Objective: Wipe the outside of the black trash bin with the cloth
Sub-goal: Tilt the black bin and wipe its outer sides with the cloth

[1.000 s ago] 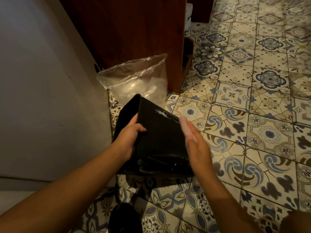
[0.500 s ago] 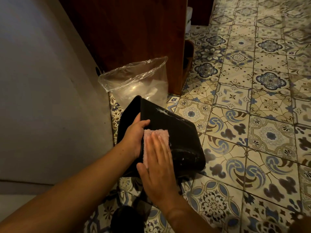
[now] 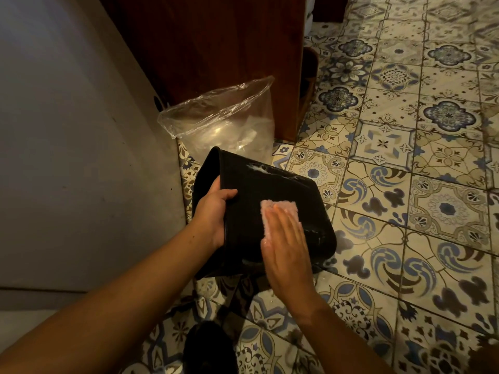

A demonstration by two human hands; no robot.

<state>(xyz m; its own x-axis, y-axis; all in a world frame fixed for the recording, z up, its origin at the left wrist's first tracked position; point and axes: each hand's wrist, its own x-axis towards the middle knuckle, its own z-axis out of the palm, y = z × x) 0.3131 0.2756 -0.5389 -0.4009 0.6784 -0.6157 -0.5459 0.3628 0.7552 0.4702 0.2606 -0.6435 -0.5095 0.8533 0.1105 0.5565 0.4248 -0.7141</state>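
- The black trash bin (image 3: pixel 272 203) lies tipped on the tiled floor (image 3: pixel 405 184), just in front of the person, its long axis running from the open rim at far left to the base at near right.
- A whitish smear (image 3: pixel 260 168) shows near the bin's upper edge, beyond the cloth.
- The pink cloth (image 3: pixel 278 211) lies flat on the upturned side wall.
- The right hand (image 3: pixel 287 249), fingers spread flat, presses the cloth down and is nearer the base; I judge its next stroke goes up toward the smear.
- The left hand (image 3: pixel 213 211) grips the rim, thumb over the outer wall, steadying the bin.
- A clear plastic bag (image 3: pixel 224 117) stands just behind the bin, against the wooden cabinet (image 3: pixel 216 44).
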